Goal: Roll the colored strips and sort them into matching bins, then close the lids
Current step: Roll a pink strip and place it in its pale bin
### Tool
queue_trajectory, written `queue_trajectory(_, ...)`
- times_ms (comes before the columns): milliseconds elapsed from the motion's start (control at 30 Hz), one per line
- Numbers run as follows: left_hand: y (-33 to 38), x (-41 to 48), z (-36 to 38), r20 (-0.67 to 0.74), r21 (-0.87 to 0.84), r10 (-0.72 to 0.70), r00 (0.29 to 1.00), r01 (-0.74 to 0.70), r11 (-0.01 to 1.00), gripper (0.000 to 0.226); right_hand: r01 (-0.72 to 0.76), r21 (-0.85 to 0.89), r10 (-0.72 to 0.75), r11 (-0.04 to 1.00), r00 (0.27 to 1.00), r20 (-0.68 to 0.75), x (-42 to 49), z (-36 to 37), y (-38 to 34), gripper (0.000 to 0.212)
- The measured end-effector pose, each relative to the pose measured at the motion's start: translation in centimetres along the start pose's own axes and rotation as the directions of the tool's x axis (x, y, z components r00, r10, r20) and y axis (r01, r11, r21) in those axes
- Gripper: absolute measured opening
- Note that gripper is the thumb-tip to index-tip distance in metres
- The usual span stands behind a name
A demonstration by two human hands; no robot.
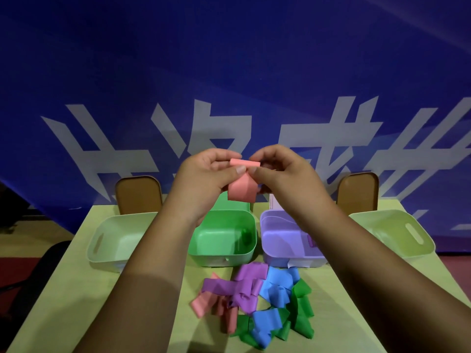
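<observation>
Both hands are raised above the bins and pinch one pink strip (pixel 243 191). Its top end is rolled into a small tube between the fingertips of my left hand (pixel 206 174) and my right hand (pixel 277 171); the loose tail hangs down. A row of open bins stands on the table: a pale bin (pixel 112 240) at left, a green bin (pixel 224 235), a purple bin (pixel 283 240) and a pale bin (pixel 397 233) at right. A green roll lies inside the green bin and a purple roll inside the purple one. A pile of loose strips (pixel 257 301) in pink, purple, blue and green lies in front.
Two brown lids (pixel 139 193) (pixel 358 191) stand upright behind the outer bins. The yellow-green table (pixel 76 289) ends close behind the bins, against a blue banner with white characters. My forearms cross the table's front half.
</observation>
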State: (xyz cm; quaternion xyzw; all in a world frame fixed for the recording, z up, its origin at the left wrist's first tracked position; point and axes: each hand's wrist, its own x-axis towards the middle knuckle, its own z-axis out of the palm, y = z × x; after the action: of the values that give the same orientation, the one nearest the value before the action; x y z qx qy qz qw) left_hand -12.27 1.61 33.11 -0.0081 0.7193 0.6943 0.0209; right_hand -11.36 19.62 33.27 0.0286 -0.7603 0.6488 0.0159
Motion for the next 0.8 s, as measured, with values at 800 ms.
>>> queue_trajectory(800, -0.2, -0.4, -0.1, -0.104, 0.176, 0.150, 0.983, -0.130, 0.976, 0.021, 0.018, -0.175, -0.017, 0.984, 1.000, 0.005, -0.4, -1.2, -0.1, 0.019)
